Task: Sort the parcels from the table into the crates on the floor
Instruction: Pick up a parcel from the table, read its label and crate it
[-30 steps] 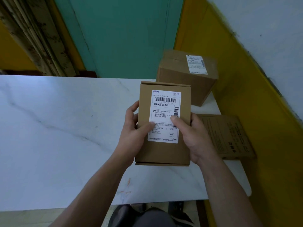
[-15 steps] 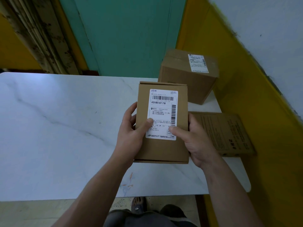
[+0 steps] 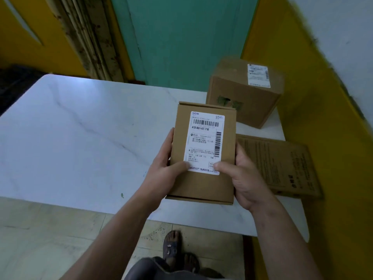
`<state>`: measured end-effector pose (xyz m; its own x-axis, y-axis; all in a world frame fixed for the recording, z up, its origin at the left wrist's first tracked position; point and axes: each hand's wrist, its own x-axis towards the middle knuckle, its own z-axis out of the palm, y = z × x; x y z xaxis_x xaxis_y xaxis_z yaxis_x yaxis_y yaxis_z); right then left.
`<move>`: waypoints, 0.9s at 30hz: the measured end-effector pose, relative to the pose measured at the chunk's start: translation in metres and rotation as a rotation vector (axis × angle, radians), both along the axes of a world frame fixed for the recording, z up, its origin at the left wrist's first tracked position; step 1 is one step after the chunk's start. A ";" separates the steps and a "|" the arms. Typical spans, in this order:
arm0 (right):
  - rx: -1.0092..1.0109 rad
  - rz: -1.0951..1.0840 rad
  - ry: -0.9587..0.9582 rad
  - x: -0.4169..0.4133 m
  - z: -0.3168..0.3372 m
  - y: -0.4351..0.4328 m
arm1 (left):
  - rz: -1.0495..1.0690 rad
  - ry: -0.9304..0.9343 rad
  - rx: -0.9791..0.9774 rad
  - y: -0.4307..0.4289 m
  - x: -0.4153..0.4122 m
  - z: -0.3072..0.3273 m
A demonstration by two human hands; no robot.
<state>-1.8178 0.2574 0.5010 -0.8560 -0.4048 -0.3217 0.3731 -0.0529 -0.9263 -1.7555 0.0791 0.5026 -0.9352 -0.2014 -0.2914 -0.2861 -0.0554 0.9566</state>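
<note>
Seemingly early on: left hand [image 3: 163, 174] and right hand [image 3: 246, 178] clasp one parcel [image 3: 203, 186] above the table [image 3: 80, 138] edge, while a cube box [image 3: 238, 98] and flat box [image 3: 282, 164] await sorting, no crates visible.

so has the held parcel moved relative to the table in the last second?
Yes, slightly: the labelled parcel has drawn back towards the near edge of the table, covering less of the cube-shaped box behind. Camera shifted too.

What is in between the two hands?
A small brown cardboard parcel with a white label, gripped by left hand and right hand, head view.
</note>
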 end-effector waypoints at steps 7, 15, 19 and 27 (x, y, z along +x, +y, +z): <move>-0.034 0.078 -0.025 0.003 -0.007 -0.005 | 0.182 0.020 0.020 0.006 0.023 -0.010; -0.041 0.017 -0.061 0.014 -0.005 -0.035 | 0.326 -0.015 -0.031 -0.004 0.046 -0.012; -0.047 -0.006 -0.111 0.024 -0.001 -0.068 | 0.401 0.003 -0.030 -0.028 0.066 -0.008; 0.021 -0.066 -0.126 0.060 0.003 -0.162 | 0.495 0.000 0.062 -0.116 0.123 -0.005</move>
